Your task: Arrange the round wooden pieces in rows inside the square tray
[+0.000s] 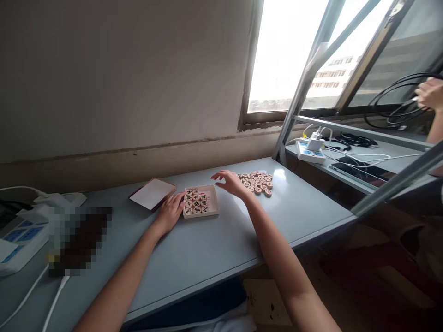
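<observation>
A shallow white box (pixel 213 202) on the grey table holds several round wooden pieces (pixel 196 203) with black characters, in rows at its left; its right part shows bare bottom. My left hand (pixel 170 212) rests against the box's left side, fingers apart. Over the space between the box and the loose pieces hovers my right hand (pixel 229 182), its fingers spread and curved, with nothing seen in them. Just beyond it, more round pieces (pixel 258 182) with reddish marks lie in a cluster on the table. The box lid (pixel 152 193) lies inside up, behind my left hand.
Power strips with white cables stand at the left (pixel 26 235) and on the right-hand desk (pixel 310 151). A blurred dark object (pixel 81 240) lies at the left. Metal bed-frame bars (pixel 311 69) rise at the right. Another person's hand (pixel 430 93) holds a coiled black cable (pixel 391 99).
</observation>
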### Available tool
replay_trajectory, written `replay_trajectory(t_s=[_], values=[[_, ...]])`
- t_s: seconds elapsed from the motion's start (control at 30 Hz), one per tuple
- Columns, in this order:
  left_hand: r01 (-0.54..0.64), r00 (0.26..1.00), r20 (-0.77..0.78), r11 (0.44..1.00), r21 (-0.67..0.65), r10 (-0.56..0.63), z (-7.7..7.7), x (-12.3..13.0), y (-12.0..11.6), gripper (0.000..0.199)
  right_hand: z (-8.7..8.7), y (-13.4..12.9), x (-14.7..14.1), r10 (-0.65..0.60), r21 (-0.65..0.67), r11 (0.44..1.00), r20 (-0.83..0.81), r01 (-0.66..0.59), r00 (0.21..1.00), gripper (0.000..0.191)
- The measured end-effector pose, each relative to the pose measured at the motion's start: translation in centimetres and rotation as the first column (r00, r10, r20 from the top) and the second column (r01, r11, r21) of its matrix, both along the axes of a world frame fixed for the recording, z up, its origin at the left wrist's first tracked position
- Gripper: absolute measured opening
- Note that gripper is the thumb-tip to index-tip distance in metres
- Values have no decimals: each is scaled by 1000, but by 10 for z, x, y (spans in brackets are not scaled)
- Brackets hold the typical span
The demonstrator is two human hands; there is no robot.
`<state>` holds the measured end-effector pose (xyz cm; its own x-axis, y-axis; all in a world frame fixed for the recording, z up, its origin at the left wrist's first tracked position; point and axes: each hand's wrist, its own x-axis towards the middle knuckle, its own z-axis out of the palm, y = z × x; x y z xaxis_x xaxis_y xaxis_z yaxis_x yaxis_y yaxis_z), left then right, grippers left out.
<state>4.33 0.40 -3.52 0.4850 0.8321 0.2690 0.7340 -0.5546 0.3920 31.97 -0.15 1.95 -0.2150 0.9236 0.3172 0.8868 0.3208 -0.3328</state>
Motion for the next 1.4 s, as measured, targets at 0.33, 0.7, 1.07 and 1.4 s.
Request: replay_trajectory(t_s=[0.33,0.7,1.07,1.4], values=[[-5,1000,-14,1000,-6,4,3,1,-2,45,-7,-13,-46,177,-87,983,170,-164,969,15],[1,1000,-7,1000,4,-1,1,-1,-1,46,-5,-1,6,-227,41,974,87,224,970,24],[-15,999,-33,1000,-12,15,6,1,-3,46,-6,-1,27,-346,51,938,188,343,919,26],[2,1000,-30,1000,1,-2,5,1,-2,46,5,-21,-56,320,-249,918,7,-308,947,23]])
